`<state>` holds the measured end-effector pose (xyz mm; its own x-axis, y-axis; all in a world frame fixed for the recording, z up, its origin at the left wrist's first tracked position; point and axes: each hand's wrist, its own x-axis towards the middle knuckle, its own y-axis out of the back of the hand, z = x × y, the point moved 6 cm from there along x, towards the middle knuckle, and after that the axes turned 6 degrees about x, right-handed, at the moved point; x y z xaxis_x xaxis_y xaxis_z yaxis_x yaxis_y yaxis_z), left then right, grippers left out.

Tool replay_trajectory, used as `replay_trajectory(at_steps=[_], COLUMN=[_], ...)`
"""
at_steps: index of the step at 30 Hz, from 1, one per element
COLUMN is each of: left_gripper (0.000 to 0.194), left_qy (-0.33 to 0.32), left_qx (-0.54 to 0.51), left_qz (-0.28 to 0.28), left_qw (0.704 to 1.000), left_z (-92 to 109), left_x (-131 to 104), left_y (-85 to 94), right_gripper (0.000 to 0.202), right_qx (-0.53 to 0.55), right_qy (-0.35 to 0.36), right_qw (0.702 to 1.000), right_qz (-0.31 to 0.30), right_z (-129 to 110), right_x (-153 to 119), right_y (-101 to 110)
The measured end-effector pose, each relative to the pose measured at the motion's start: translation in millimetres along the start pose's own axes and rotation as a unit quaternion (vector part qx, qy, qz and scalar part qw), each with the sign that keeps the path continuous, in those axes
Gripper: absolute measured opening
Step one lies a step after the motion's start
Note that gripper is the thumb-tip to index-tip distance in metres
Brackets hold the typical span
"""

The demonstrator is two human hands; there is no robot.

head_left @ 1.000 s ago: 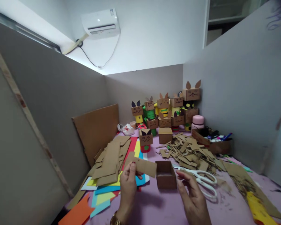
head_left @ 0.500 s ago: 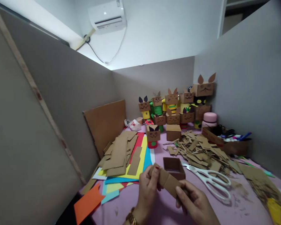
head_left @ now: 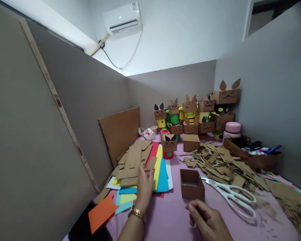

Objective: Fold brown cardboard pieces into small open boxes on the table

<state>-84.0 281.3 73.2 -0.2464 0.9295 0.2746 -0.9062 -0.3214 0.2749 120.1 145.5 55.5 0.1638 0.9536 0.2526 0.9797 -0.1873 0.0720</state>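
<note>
At the left, a piece of orange paper (head_left: 102, 213) is laid on the purple tabletop (head_left: 165, 219), and a large cardboard sheet (head_left: 121, 134) is leaned against the partition (head_left: 77, 90). Flat cardboard pieces (head_left: 131, 162) are stacked over coloured paper (head_left: 162, 176). Beside them the left hand (head_left: 145, 180) is held over the paper at the near end of a cardboard strip (head_left: 152, 162); its fingers are bent and only slightly parted, and whether the strip is gripped cannot be told. A box-headed figure (head_left: 169, 144) is stood beyond. Farther right, the open cardboard box (head_left: 193, 191) is set on the tabletop, its opening facing up. Just in front of it the right hand (head_left: 205, 217) is held with fingers curled towards the thumb; a small dark edge is seen there, but what is pinched cannot be told. White-handled scissors (head_left: 230, 195) are placed right of the box, near heaped cardboard scraps (head_left: 218, 160)
</note>
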Motion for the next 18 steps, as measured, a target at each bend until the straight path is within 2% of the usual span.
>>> replay_trajectory(at_steps=[3,6,9,11,15,18], left_gripper=[0.030,0.017,0.030,0.042,0.046,0.041], left_qy=[-0.021,-0.013,0.011,0.045,0.128,0.162], left_qx=[0.032,0.017,-0.046,-0.110,-0.252,-0.333], left_qz=[-0.016,-0.037,-0.054,-0.085,-0.210,-0.271], left_qw=[0.999,0.999,0.997,0.989,0.936,0.889], left_z=[4.5,6.7,9.1,11.0,19.1,25.6], left_x=[-8.9,-7.1,-0.8,0.3,-10.7,-20.4], left_y=[-2.6,-1.3,-2.9,-8.1,-22.9,-26.4], right_gripper=[0.043,0.043,0.042,0.042,0.041,0.041], right_qx=[-0.006,-0.015,-0.012,-0.008,-0.009,-0.003], right_qy=[-0.002,-0.007,-0.001,0.009,0.019,0.020], right_qw=[1.000,1.000,1.000,1.000,1.000,1.000], right_qz=[-0.002,-0.011,-0.013,-0.013,-0.014,-0.012], right_z=[0.4,2.9,5.8,7.1,8.4,9.2], right_x=[-0.2,-0.7,-0.9,-0.8,-0.3,-0.2], right_y=[-0.9,-2.6,-3.7,-4.4,-6.3,-7.0])
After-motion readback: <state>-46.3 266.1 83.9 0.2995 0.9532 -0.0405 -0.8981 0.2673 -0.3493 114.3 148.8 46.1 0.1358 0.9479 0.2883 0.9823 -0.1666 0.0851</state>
